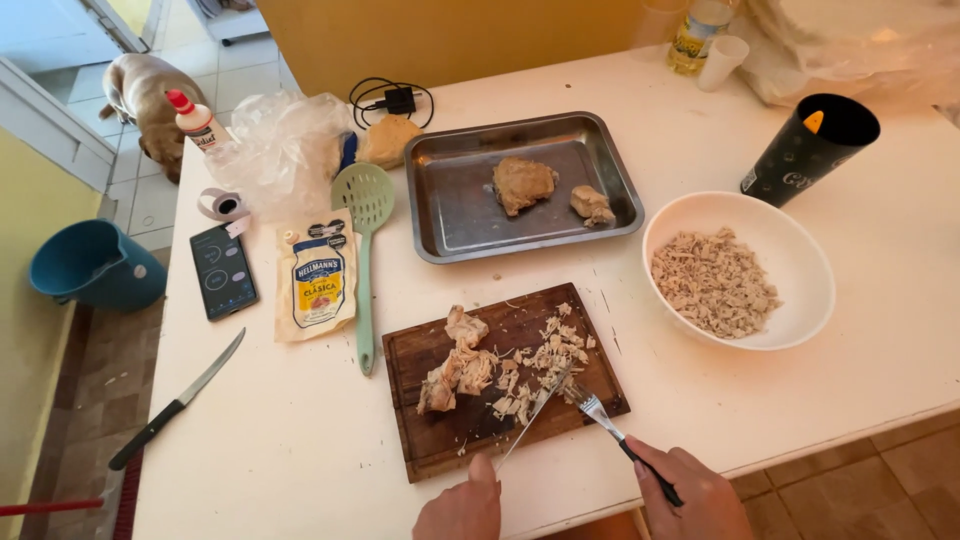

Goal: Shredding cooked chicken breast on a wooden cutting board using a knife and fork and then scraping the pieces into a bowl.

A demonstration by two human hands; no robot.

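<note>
Left hand [462, 510] closed round a knife [535, 415], right hand [695, 490] gripping a fork [600, 412], both tips in the cooked chicken [470, 370] on the wooden cutting board [430, 450]; best to pin with the fork, draw the blade away, keep shreds from the board's edge

A yellow-and-white sauce pouch [316, 281] lies beside a dark phone screen [223, 271] left of the cutting board [430, 440].

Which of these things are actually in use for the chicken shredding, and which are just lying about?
In use: right hand, fork, left hand, knife, chicken, board, bowl, tray.
Lying about: phone, spatula, black-handled knife, cup.
</note>
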